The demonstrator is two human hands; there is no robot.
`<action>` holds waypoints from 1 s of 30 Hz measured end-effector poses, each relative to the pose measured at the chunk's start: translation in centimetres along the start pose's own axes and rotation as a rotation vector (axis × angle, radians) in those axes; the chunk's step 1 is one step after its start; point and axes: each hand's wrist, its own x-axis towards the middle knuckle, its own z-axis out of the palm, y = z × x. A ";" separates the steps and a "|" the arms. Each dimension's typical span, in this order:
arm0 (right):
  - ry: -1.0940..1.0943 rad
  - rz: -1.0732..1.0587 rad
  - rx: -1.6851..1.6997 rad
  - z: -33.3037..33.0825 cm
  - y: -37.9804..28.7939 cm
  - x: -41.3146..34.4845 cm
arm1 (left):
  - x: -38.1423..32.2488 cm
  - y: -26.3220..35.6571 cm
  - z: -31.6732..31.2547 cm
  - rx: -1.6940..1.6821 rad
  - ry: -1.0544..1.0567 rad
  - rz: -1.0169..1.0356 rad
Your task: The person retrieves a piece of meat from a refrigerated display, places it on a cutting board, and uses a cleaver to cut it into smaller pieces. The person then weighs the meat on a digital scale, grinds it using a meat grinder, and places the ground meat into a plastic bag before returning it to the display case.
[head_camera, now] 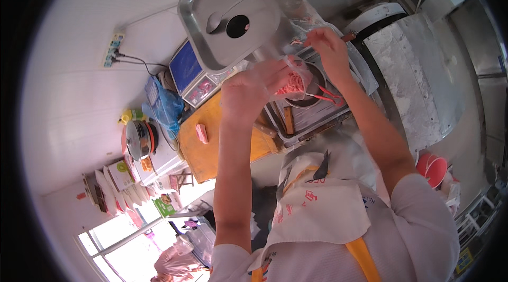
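My left hand (250,89), blurred by motion, is shut on a clear plastic bag of pink minced meat (293,84). The bag hangs over a round metal bowl (322,79). Red-handled scissors or tongs (331,97) lie across the bowl's edge. Higher and to the right, my right hand (329,53) has its fingers curled; whether they pinch anything is too blurred to tell. Both bowl and red-handled tool are in a rectangular metal tray (291,138), where a wooden handle (289,120) also shows.
Beyond my left hand is a deep steel pan (194,39) with a spoon (214,22). A scale (186,69) stands beside it. An orange-brown board (234,151) holds a piece of raw meat (201,133). A lidded pan (139,141) stands left; a red bucket (431,169) is at right.
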 end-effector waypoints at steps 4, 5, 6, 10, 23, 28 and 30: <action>-0.178 0.090 0.005 2.7 -7.3 -5.2 | -0.2 -0.6 1.0 0.002 0.118 0.047; -0.226 0.121 0.052 2.9 -8.1 -5.3 | -0.4 -0.7 1.2 0.044 0.074 0.054; -0.288 0.220 0.045 2.8 -8.6 -5.1 | -0.7 -0.9 1.3 0.086 0.094 0.058; -0.356 0.410 0.042 1.2 -8.9 -3.3 | -1.8 -1.3 -1.0 0.385 0.067 0.237; -0.511 0.327 -0.721 0.1 -2.4 -0.5 | -5.3 -2.8 -12.7 -0.025 0.482 0.213; -0.549 0.296 -0.889 -0.1 -1.1 -0.1 | -4.0 -5.0 -11.7 -0.164 0.647 0.096; -0.600 0.380 -0.846 -0.7 -1.4 -0.6 | -4.3 -5.2 -12.4 -0.172 0.606 0.069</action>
